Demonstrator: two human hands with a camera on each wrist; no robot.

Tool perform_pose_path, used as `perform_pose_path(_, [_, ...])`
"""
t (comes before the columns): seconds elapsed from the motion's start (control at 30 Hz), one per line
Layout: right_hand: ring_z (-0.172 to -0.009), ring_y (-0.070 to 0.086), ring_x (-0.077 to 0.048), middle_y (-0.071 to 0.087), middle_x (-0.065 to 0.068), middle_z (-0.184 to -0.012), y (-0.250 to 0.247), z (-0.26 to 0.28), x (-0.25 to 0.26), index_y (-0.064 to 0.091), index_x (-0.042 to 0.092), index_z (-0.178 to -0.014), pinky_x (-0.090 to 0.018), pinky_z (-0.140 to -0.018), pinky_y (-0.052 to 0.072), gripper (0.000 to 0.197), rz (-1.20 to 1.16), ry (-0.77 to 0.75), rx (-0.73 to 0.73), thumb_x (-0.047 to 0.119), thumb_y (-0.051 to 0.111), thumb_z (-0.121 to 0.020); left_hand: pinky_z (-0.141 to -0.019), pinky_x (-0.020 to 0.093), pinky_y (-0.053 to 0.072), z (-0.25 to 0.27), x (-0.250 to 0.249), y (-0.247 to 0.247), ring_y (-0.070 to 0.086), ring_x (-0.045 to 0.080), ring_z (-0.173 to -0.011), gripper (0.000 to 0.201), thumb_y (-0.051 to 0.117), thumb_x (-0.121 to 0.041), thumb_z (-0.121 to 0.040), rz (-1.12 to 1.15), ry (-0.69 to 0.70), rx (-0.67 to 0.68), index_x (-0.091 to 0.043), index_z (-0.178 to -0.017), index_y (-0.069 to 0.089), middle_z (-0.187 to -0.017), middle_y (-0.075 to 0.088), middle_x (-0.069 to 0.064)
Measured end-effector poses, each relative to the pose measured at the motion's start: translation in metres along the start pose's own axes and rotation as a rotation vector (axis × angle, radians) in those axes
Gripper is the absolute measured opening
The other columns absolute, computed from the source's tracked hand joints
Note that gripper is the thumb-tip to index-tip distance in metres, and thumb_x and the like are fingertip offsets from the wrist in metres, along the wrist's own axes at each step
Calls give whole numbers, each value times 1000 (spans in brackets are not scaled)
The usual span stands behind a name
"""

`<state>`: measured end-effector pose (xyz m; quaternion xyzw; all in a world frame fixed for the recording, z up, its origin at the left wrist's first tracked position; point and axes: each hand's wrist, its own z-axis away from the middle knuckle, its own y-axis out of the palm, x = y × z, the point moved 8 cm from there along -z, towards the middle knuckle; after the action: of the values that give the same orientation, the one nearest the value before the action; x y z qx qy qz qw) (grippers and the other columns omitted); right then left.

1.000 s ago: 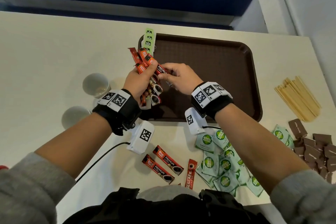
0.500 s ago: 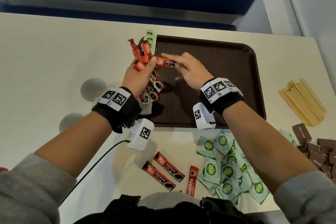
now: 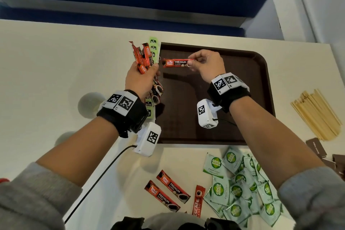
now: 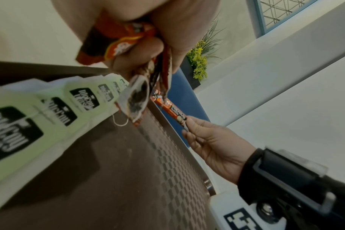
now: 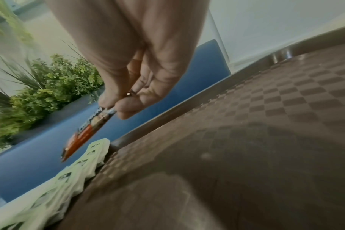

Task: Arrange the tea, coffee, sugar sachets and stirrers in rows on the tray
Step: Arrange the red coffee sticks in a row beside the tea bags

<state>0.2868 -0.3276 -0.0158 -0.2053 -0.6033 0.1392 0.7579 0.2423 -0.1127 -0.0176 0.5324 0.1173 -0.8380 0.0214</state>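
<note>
Right hand (image 3: 207, 65) pinches one end of a single Great Taste Premium Classic coffee stick (image 3: 177, 62) between thumb and fingertips, holding it level above the far left part of the brown tray (image 3: 257, 87), clear of the tray floor. Left hand (image 3: 141, 78), at the tray's left edge, is curled around a bundle of coffee sticks (image 3: 144, 58); how many it holds cannot be told, since they overlap and fan out above and below the fist. Beneath that fist a row of pale green McCoy tea bag sachets (image 4: 73, 105) lies along the tray's left side, overlapping like shingles; at least five labels show in the left wrist view, the rest blurred or hidden by the hand.

On the cream table (image 3: 46, 65), near the person's body, lie three more coffee sticks: two Great Taste Premium (image 3: 167, 192) side by side and one red Nescafe Classic (image 3: 198, 200) just to their right. Beside them a loose heap of green Coco Natura sugar sachets (image 3: 240, 183) overlaps too much to count, partly covered by the right forearm. Right of the tray sits a pile of wooden stirrers (image 3: 317, 114), and nearer the person some dark brown sachets (image 3: 316, 147) at the frame's edge. Two white cups (image 3: 90, 104) stand left of the tray, one mostly behind the left forearm.
</note>
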Motion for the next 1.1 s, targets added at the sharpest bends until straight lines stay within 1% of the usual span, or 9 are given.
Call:
perform_pose_path(0.07, [-62,62,-4,61,5,-74,-1,-12,-7,68,10,-95,-11,-63,52,11,12,52,-33,8,68,-84,-81,30,53,-3,-1,0,65,9,-76,22,60,-30,-91,3,-13,-4,-19,-109,62,-80,67,-9])
perform_pose_path(0.13, [-64,62,-5,59,6,-73,0,-23,-14,68,6,-99,-11,-64,53,14,-15,109,-59,5,66,-85,-79,29,53,-4,-3,2,66,10,-77,23,60,-30,-91,-5,-16,-2,-19,-110,62,-81,68,-8])
perform_pose_path(0.3, [-75,66,-16,60,2,-75,7,-42,-25,68,7,-99,-29,-81,57,15,29,176,-60,8,68,-84,-89,41,54,-7,-5,6,68,18,-83,22,61,-32,-90,-22,-25,31,-18,-107,62,-87,72,-1])
perform_pose_path(0.4, [-98,62,-19,65,-4,-99,5,-47,-20,68,14,-102,-26,-87,49,21,266,100,-79,22,71,-82,-90,44,53,-9,-5,7,68,19,-82,18,61,-32,-89,-23,-30,42,-20,-103,62,-85,71,-2])
perform_pose_path(0.5, [-114,50,-22,55,-8,-118,9,-48,-13,68,17,-106,-31,-93,45,27,477,-7,-66,26,73,-81,-91,43,53,-10,-4,9,68,17,-83,18,62,-32,-89,-38,-35,39,-20,-102,62,-84,71,-4])
perform_pose_path(0.57, [-114,49,-22,53,-8,-119,14,-48,-9,68,18,-106,-31,-92,45,27,520,-50,-43,23,74,-80,-91,43,52,-9,-2,10,68,18,-86,21,62,-34,-89,-43,-48,39,-19,-104,63,-85,71,-4])
perform_pose_path(0.67, [-113,51,-20,55,-6,-118,21,-50,-8,69,19,-105,-26,-86,41,24,566,-66,-10,21,72,-82,-92,43,52,-9,0,10,68,18,-86,26,62,-34,-89,-36,-58,42,-17,-108,63,-86,72,-3])
perform_pose_path(0.83, [-106,56,-20,58,-6,-115,25,-55,-5,70,17,-102,-30,-86,47,19,554,-76,-15,19,70,-83,-91,42,52,-10,-1,8,68,16,-85,23,61,-34,-90,-36,-60,50,-19,-108,62,-88,72,-3])
perform_pose_path(1.1, [-104,57,-20,58,-8,-115,35,-63,3,70,15,-102,-24,-83,44,19,566,-100,3,19,69,-84,-92,41,52,-12,1,6,67,14,-86,24,60,-34,-90,-33,-69,44,-20,-109,62,-88,71,-5])
